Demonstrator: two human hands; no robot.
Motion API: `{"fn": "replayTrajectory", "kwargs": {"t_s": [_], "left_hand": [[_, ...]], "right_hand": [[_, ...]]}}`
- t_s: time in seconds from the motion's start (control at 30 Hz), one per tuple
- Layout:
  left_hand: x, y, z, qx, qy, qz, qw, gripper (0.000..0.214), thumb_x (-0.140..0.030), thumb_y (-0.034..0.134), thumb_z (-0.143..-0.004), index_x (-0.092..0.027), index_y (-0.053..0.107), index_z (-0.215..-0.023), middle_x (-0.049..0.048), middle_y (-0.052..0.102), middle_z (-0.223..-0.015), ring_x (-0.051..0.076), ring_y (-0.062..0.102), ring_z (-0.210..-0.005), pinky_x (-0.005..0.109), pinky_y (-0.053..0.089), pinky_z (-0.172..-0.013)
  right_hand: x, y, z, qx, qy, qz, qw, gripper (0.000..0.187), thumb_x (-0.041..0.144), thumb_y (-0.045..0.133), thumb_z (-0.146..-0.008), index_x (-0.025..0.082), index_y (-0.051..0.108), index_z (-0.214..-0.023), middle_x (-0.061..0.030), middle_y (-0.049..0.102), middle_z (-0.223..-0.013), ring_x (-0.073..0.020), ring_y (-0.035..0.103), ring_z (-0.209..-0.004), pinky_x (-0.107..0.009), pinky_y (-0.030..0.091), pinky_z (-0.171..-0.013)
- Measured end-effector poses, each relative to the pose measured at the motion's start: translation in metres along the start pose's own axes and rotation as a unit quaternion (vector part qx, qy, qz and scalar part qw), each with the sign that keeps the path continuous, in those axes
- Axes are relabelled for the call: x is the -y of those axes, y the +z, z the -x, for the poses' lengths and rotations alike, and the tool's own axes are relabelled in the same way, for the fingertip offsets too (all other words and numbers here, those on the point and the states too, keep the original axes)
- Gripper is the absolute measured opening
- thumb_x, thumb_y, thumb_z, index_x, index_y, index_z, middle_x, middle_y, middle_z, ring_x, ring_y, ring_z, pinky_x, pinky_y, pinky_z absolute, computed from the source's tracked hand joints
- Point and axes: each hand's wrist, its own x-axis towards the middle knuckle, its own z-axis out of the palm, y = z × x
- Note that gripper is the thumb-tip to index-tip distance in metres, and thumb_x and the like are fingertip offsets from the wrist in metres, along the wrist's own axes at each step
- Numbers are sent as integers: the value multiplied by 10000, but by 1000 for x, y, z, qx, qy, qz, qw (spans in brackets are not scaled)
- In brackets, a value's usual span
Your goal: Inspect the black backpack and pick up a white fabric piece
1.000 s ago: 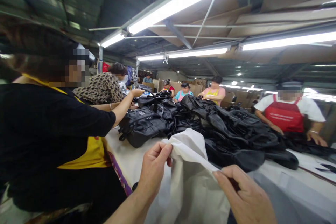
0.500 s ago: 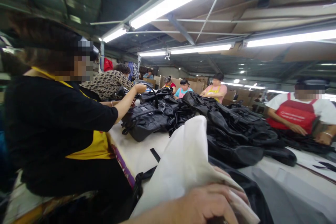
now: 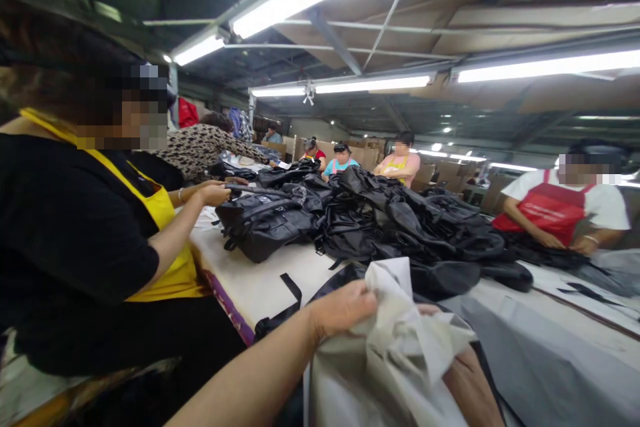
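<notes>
A crumpled sheet of pale grey-white fabric [image 3: 393,347], apparently the lining of a black bag, bunches up in front of me at the lower middle. My left hand [image 3: 345,310] is closed on its upper left edge, with the thumb on top and the other fingers hidden in the folds. On the right side, my right hand [image 3: 467,377] is wrapped around the same fabric from behind, and folds cover most of its fingers. Black material shows beneath and beside the pale cloth.
A heap of black bags [image 3: 400,213] covers the middle of the white table [image 3: 255,287]. Close at left, a person in a yellow apron [image 3: 165,233] handles a black bag [image 3: 270,220]. At right stands a person in a red apron [image 3: 545,210]. Grey sheeting [image 3: 545,347] lies front right.
My left hand has moved up and left onto the fabric's upper edge; my right hand now shows. The fabric has gone from a raised peak to a crumpled bunch. The neighbour's hands have lowered.
</notes>
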Motion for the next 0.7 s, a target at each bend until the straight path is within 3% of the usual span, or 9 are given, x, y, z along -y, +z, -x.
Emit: {"fn": "replayTrajectory", "kwargs": {"t_s": [0.07,0.13,0.23,0.33,0.4,0.47,0.57,0.7], "left_hand": [[2,30,6,21,34,27,999,837,-698,667,-539,-129,557,-1143,86,626,-1030,260,564,-996,369,421,-920],[4,58,12,-22,54,43,997,816,-470,818,-487,-166,519,-1182,65,618,-1059,239,571,-972,353,430,-913],[13,78,15,-94,37,76,992,681,-264,802,-573,-185,494,-1175,53,627,-1033,198,592,-905,333,459,-863],[18,74,14,-169,27,120,978,599,-252,747,-663,-184,457,-1183,66,613,-1090,193,580,-972,348,436,-909],[18,74,13,-188,28,146,971,603,-269,744,-673,-186,451,-1193,72,603,-1129,205,565,-1028,369,407,-955],[19,86,13,-143,9,178,973,620,-278,747,-670,-186,454,-1208,77,612,-1127,224,563,-1049,386,395,-975],[36,124,14,-81,5,184,979,664,-274,764,-630,-179,467,-1218,92,617,-1124,265,554,-1073,396,398,-977],[79,168,22,24,49,177,983,645,-291,714,-649,-198,478,-1241,92,590,-1160,292,552,-1089,411,426,-936]], "right_hand": [[1,1,-2,-57,-26,66,996,315,476,484,-779,207,621,-868,-63,654,-839,-232,608,-764,-347,505,-673],[-4,1,-8,-98,-83,113,985,343,480,482,-752,209,609,-920,-73,639,-908,-245,598,-835,-382,492,-757],[-15,-8,-16,-68,-131,111,983,471,520,518,-707,194,588,-1040,-101,598,-1047,-271,565,-974,-430,454,-873],[-12,-25,-14,-28,-47,113,992,554,534,577,-685,190,564,-1119,-139,527,-1210,-291,487,-1141,-418,431,-926],[-2,-35,-2,-10,36,74,997,663,537,547,-728,208,430,-1292,-143,463,-1310,-273,449,-1204,-397,439,-919],[9,-40,16,29,101,21,994,735,541,523,-749,224,312,-1377,-128,493,-1299,-262,484,-1179,-384,458,-892],[21,-49,45,73,169,-20,983,701,575,593,-677,195,491,-1258,-106,650,-1062,-291,600,-1001,-359,510,-793],[25,-85,81,17,183,29,983,601,591,615,-691,168,583,-1116,-88,678,-934,-279,645,-850,-324,536,-673]]}}
